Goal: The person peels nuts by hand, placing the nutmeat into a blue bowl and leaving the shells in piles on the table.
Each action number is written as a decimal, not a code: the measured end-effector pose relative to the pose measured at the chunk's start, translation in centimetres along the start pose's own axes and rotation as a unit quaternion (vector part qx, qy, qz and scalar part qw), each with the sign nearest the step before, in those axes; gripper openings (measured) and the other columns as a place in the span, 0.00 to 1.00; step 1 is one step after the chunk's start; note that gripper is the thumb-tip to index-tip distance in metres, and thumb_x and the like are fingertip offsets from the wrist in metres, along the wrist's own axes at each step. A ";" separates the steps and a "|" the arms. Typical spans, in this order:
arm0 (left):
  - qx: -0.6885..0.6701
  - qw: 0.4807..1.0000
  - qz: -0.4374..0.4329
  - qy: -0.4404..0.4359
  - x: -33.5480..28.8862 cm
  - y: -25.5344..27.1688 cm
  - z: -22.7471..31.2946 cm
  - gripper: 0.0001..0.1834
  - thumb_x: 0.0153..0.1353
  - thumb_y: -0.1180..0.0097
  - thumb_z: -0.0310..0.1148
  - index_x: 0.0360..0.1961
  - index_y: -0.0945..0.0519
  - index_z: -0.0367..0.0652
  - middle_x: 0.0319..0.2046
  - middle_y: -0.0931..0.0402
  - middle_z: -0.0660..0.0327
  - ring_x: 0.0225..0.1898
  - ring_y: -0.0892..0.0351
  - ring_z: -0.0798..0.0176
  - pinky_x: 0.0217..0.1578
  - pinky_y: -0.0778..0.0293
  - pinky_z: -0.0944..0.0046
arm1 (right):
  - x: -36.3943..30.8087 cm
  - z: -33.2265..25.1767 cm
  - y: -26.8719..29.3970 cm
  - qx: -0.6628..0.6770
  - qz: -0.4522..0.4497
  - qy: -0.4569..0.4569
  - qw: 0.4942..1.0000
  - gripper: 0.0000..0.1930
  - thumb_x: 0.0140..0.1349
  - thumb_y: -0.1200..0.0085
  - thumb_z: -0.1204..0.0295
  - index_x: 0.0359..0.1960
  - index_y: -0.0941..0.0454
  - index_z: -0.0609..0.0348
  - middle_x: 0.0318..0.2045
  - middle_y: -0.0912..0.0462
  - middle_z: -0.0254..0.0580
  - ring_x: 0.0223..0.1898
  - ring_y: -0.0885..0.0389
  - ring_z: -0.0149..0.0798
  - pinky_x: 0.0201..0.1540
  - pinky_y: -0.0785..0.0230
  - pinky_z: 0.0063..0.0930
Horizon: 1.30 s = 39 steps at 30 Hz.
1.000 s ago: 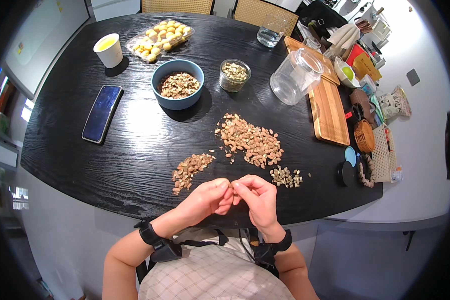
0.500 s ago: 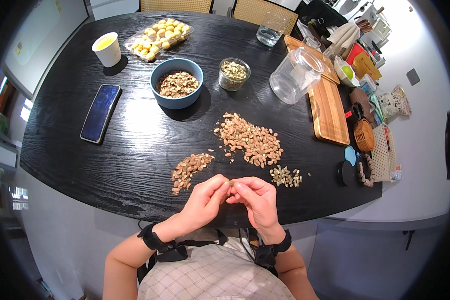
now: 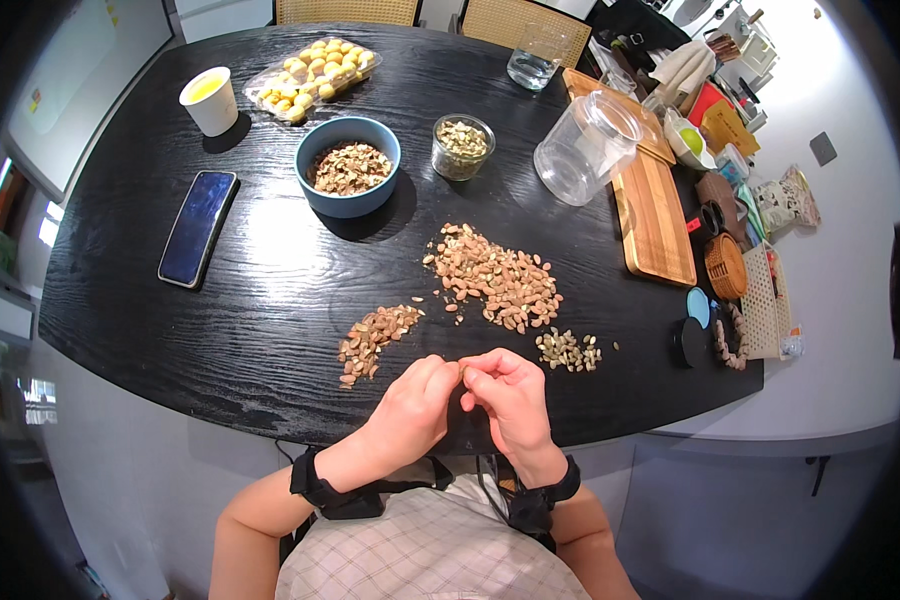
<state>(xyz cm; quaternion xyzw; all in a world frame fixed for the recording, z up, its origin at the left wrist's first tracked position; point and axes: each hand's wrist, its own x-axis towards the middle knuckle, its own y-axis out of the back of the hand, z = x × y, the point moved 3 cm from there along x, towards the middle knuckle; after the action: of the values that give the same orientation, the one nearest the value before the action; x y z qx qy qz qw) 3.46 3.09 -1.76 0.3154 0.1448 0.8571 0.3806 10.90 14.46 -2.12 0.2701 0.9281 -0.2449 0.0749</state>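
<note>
My left hand (image 3: 410,408) and my right hand (image 3: 510,400) meet fingertip to fingertip above the near edge of the table. Both are closed in a pinch on a small seed (image 3: 462,369), mostly hidden by the fingers. Just beyond them lies a large heap of brown unshelled seeds (image 3: 495,280). Left of it is a smaller pile of flat brown shell pieces (image 3: 377,338). A little pile of greenish shelled kernels (image 3: 570,351) lies beyond my right hand. Farther back stand a blue bowl (image 3: 348,205) of shell bits and a glass jar (image 3: 462,168) holding pale green kernels.
A phone (image 3: 198,230) lies at left, with a white cup (image 3: 210,105) of yellow contents behind it. A clear tray of yellow balls (image 3: 315,75) is at the back. Right stand a clear plastic jar (image 3: 580,150), a wooden board (image 3: 655,225), a water glass (image 3: 532,70) and a wicker basket (image 3: 726,270).
My left hand has rolled over slightly, its back now turned more upward. The fingertips still meet in the same place; the seed is now more covered. The whole view has shifted slightly.
</note>
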 end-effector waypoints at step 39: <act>-0.406 0.859 -0.096 0.297 0.1 0.9 -2.3 0.13 0.70 0.56 0.34 0.27 0.29 0.41 0.21 0.34 0.69 0.23 0.38 0.75 0.26 0.40 0.74 | 1.0 -1.6 -0.1 -0.250 -0.039 0.121 0.960 0.07 0.59 0.44 0.82 0.39 0.22 0.66 0.33 0.23 0.34 0.32 0.26 0.23 0.37 0.32 0.15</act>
<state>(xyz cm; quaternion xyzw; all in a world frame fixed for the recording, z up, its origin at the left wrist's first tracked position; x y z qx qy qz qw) 1.42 2.54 -3.01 -0.1516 -0.0802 0.8525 0.4939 9.97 15.61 -0.98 0.2338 0.9717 0.0270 0.0172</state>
